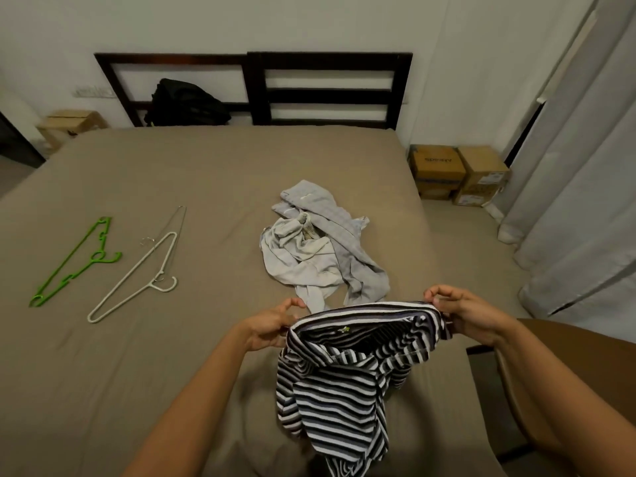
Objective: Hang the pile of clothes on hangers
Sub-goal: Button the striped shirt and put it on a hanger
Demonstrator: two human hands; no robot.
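Nearest the camera, a black-and-white striped shirt (pixel 344 373) hangs between the two hands, just above the bed (pixel 155 373). Its lower part droops in loose folds toward the sheet. The left hand (pixel 272 325) pinches the top edge of the shirt at one side, with the fingers curled around the cloth. The right hand (pixel 471 315) grips the opposite side of the same edge, with the fingers bent over the fabric. Between them the opening is stretched wide, and a small label shows inside it. At the right edge, beside the right forearm, is a brown curved surface (pixel 557 366); what it is cannot be told.

Just beyond the shirt, a pile of pale grey clothes (pixel 320 249) lies crumpled in the middle of the bed. Well off to the left, a white hanger (pixel 137 280) lies flat on the sheet, with a thin wire hanger (pixel 173 228) partly under it. A green hanger (pixel 75 261) lies just beside them, further left.

At the far end of the bed, a black backpack (pixel 187 103) leans against the dark wooden headboard (pixel 330 94). A light wooden stool (pixel 69 127) stands left of the bed. On the floor to the right are cardboard boxes (pixel 457 175), next to grey curtains (pixel 585 166).
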